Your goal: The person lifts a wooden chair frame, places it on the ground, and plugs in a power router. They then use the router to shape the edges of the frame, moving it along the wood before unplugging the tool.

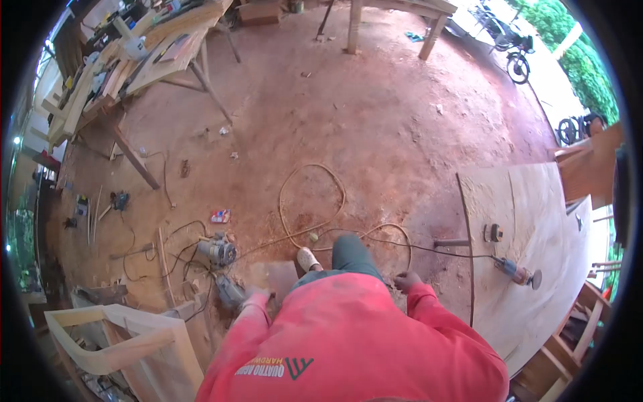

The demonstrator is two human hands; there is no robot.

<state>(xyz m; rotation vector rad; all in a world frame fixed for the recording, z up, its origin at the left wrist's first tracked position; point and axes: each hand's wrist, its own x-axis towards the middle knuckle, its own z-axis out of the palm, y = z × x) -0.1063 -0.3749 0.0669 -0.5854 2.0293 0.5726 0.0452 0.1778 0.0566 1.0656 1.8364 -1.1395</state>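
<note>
My left hand (261, 293) hangs low at my left side, smeared by motion, so its fingers do not show clearly. Nearest to it on the floor are a grey power tool (230, 291) and another grey motor-like tool (218, 250), with dark cords around them. On the other side, my right hand (406, 281) hangs beside my thigh, fingers loosely apart and no object seen in it. To its right, an angle grinder (516, 271) lies on a large board (529, 201), its cord running left over the edge. A small yellow-and-black object (493, 232) rests on the same board.
A yellowish cord (343, 194) loops over the dirt floor (268, 127) before my feet. At lower left stands a wooden frame (137, 348). A workbench (181, 53) piled with timber is at upper left; another wooden table (415, 7) and a motorcycle (518, 67) are farther off.
</note>
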